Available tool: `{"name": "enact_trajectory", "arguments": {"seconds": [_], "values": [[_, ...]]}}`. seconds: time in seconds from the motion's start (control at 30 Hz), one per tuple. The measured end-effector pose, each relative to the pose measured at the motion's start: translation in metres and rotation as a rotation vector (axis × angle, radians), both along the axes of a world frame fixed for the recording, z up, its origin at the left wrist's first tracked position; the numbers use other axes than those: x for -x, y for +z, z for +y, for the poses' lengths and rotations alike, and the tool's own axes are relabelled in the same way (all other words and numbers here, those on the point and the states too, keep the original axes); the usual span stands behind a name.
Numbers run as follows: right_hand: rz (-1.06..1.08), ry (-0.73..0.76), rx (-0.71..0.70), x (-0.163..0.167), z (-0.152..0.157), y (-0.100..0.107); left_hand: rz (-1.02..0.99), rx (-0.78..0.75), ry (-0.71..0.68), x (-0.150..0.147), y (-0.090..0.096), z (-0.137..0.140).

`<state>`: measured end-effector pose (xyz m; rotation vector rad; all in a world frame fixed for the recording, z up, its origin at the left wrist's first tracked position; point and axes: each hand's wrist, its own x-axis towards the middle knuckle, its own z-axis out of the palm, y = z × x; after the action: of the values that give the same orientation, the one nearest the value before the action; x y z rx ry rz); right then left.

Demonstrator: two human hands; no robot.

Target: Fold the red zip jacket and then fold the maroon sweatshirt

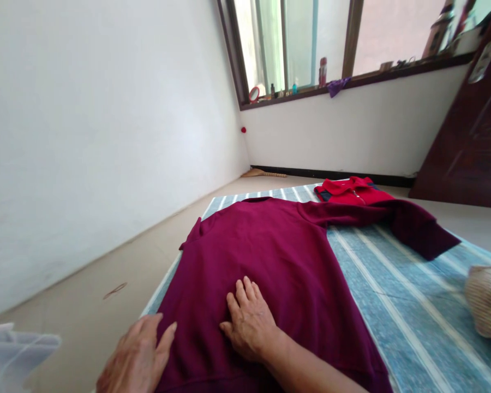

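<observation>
A maroon long-sleeved sweatshirt [278,245] lies spread on a blue and white striped mat [393,289], its neckline at the far end. Its right-hand sleeve stretches out across the mat; the left-hand one is mostly hidden, with a bit showing past the shoulder. My right hand [251,322] rests flat on the lower middle of the garment, fingers apart. At the garment's lower left edge is my left hand [137,355], thumb apart from the fingers, some fingertips hidden from view. Neither hand appears to grip the cloth.
A folded red shirt [347,191] with a zip lies at the mat's far end. On the right sits a beige knitted item [489,300]. White translucent material [16,355] stands at lower left. A broom [262,173] lies by the far wall, and a dark red door [466,136] is at right.
</observation>
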<state>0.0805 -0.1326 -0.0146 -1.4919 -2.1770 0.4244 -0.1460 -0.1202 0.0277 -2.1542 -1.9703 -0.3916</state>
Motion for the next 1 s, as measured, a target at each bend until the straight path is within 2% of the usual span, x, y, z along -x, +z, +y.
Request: {"name": "enact_trajectory", "arguments": {"seconds": [0.13,0.27,0.4,0.5,0.7,0.87,1.0], "values": [[-0.007,-0.006,-0.028,0.001,0.001,-0.003,-0.044,-0.084,-0.337,-0.041,-0.01,0.036],[0.011,-0.007,-0.038,0.002,0.002,-0.005,-0.002,0.059,-0.512,-0.088,-0.018,0.073],[0.036,0.002,-0.067,0.001,0.001,-0.001,0.104,0.269,-0.503,-0.134,-0.019,0.101],[0.035,-0.006,-0.085,0.002,0.0,0.0,0.119,0.33,-0.468,-0.156,-0.024,0.119],[0.036,-0.033,-0.101,0.007,0.001,-0.01,0.121,0.415,-0.444,-0.163,-0.041,0.135],[0.031,-0.036,-0.123,0.009,0.001,-0.015,0.128,0.37,-0.476,-0.17,-0.04,0.14],[0.009,-0.02,-0.13,0.009,0.002,-0.014,0.135,0.408,-0.477,-0.18,-0.042,0.149]]}}
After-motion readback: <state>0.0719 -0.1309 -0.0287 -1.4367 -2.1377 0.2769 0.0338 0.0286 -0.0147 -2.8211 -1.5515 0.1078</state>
